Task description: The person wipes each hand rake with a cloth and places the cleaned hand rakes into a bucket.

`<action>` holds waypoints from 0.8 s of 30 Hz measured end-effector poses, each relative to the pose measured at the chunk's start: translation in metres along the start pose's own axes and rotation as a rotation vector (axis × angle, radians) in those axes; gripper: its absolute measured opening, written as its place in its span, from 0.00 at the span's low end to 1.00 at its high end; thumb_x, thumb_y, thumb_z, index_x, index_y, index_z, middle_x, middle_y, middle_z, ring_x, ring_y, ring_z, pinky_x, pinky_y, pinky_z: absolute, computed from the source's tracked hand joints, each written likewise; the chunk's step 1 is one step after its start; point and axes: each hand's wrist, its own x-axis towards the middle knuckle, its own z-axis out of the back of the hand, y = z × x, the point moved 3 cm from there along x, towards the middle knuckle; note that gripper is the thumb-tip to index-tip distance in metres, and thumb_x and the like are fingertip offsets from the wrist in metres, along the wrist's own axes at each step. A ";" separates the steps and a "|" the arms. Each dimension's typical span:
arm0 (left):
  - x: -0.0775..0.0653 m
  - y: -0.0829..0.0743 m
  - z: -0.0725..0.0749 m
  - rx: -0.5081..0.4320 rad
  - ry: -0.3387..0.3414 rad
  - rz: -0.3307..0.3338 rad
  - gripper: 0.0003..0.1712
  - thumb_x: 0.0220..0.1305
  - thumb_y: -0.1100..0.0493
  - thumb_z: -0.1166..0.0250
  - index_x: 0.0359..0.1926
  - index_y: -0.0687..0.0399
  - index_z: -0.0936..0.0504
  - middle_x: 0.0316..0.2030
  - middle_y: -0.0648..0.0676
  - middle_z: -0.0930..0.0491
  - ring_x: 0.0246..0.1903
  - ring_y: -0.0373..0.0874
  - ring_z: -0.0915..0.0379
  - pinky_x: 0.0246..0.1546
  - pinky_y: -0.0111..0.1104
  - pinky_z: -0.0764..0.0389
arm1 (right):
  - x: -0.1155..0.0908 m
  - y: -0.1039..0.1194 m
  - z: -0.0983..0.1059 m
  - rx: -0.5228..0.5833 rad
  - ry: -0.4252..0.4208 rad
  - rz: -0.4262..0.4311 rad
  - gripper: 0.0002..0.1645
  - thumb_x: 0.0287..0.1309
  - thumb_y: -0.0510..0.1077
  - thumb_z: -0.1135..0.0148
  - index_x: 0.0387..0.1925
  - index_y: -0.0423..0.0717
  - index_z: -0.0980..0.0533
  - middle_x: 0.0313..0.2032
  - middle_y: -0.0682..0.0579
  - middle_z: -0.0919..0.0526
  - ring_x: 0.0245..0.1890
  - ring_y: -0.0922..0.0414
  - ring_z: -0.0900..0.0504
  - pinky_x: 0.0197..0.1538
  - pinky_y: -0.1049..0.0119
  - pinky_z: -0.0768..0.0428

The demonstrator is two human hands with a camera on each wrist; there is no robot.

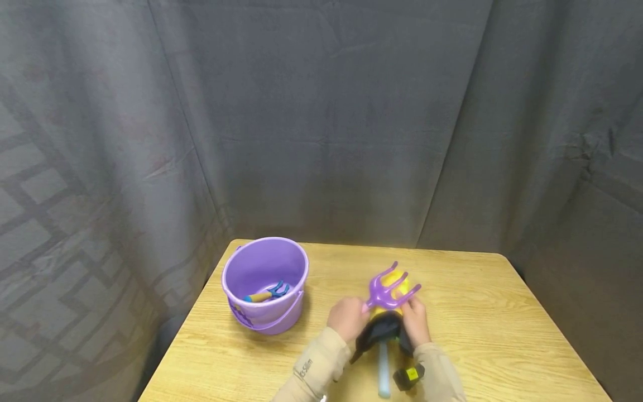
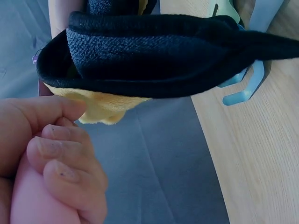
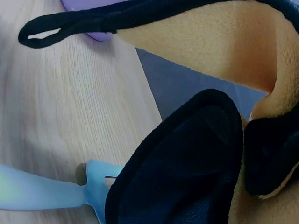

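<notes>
My left hand (image 1: 346, 319) grips the pink handle of a purple toy hand fork (image 1: 384, 291), its tines pointing up and away. In the left wrist view, curled fingers (image 2: 65, 172) wrap that smooth pink handle. A cloth (image 1: 385, 326), yellow plush on one face and dark with black edging on the other, hangs behind and below the fork. My right hand (image 1: 416, 322) holds this cloth beside the tines. Cloth folds (image 3: 173, 163) fill much of the right wrist view and hide the right fingers there. Beneath lies a light-blue toy tool (image 1: 384, 371) on the table.
A purple bucket (image 1: 288, 321) stands at the table's left; inside lies a small fork (image 1: 271, 294) with a yellow handle and blue tines. Part of a pale green piece (image 2: 226, 8) shows near the blue tool. Grey curtains (image 1: 326, 139) surround the wooden table (image 1: 502, 324).
</notes>
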 end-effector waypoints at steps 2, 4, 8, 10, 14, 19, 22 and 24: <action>0.000 -0.001 0.000 0.005 0.001 0.001 0.14 0.53 0.58 0.40 0.14 0.51 0.30 0.11 0.45 0.35 0.12 0.37 0.40 0.13 0.26 0.37 | 0.000 -0.001 -0.002 -0.006 0.008 -0.011 0.20 0.62 0.43 0.51 0.42 0.26 0.29 0.38 0.38 0.22 0.35 0.70 0.28 0.46 0.73 0.33; 0.000 -0.001 -0.001 0.017 -0.002 -0.002 0.15 0.53 0.58 0.40 0.13 0.51 0.31 0.11 0.45 0.36 0.12 0.37 0.40 0.13 0.27 0.38 | -0.001 -0.002 -0.004 -0.004 0.023 -0.023 0.20 0.63 0.43 0.52 0.41 0.26 0.28 0.36 0.40 0.22 0.34 0.68 0.28 0.45 0.71 0.33; 0.000 -0.001 -0.003 0.041 -0.006 0.000 0.16 0.52 0.58 0.40 0.12 0.50 0.32 0.11 0.45 0.36 0.11 0.38 0.40 0.12 0.27 0.38 | -0.002 -0.002 -0.008 -0.001 0.048 -0.051 0.20 0.63 0.43 0.54 0.40 0.26 0.28 0.35 0.42 0.22 0.34 0.66 0.27 0.46 0.67 0.33; 0.000 -0.001 -0.003 0.052 -0.012 -0.001 0.16 0.52 0.57 0.40 0.12 0.50 0.33 0.11 0.45 0.36 0.11 0.38 0.40 0.12 0.27 0.38 | -0.004 -0.002 -0.009 -0.004 0.053 -0.067 0.20 0.63 0.44 0.54 0.40 0.27 0.28 0.36 0.42 0.22 0.35 0.65 0.27 0.48 0.65 0.33; -0.001 -0.001 -0.004 0.076 -0.021 -0.002 0.16 0.51 0.57 0.40 0.12 0.50 0.34 0.11 0.46 0.36 0.11 0.39 0.40 0.12 0.28 0.38 | -0.006 -0.002 -0.011 -0.004 0.075 -0.073 0.23 0.65 0.45 0.57 0.44 0.25 0.30 0.42 0.35 0.24 0.44 0.53 0.27 0.54 0.57 0.36; -0.002 0.001 -0.004 0.078 -0.022 -0.001 0.16 0.50 0.58 0.41 0.11 0.50 0.35 0.10 0.46 0.36 0.11 0.39 0.41 0.12 0.28 0.39 | -0.009 -0.002 -0.013 0.046 0.108 -0.065 0.25 0.66 0.44 0.60 0.49 0.22 0.35 0.49 0.29 0.30 0.54 0.39 0.35 0.59 0.52 0.42; -0.002 0.002 -0.005 0.074 -0.014 -0.002 0.17 0.50 0.58 0.41 0.10 0.50 0.35 0.10 0.46 0.37 0.11 0.39 0.41 0.12 0.28 0.39 | -0.010 -0.003 -0.013 0.047 0.113 -0.067 0.26 0.66 0.45 0.60 0.49 0.22 0.35 0.49 0.29 0.30 0.54 0.40 0.35 0.59 0.51 0.42; -0.003 0.002 -0.006 0.082 -0.009 -0.004 0.17 0.49 0.58 0.41 0.10 0.51 0.36 0.10 0.46 0.37 0.11 0.39 0.41 0.12 0.28 0.39 | -0.010 -0.004 -0.014 0.061 0.115 -0.073 0.25 0.66 0.45 0.59 0.49 0.23 0.34 0.48 0.30 0.29 0.52 0.45 0.32 0.58 0.51 0.42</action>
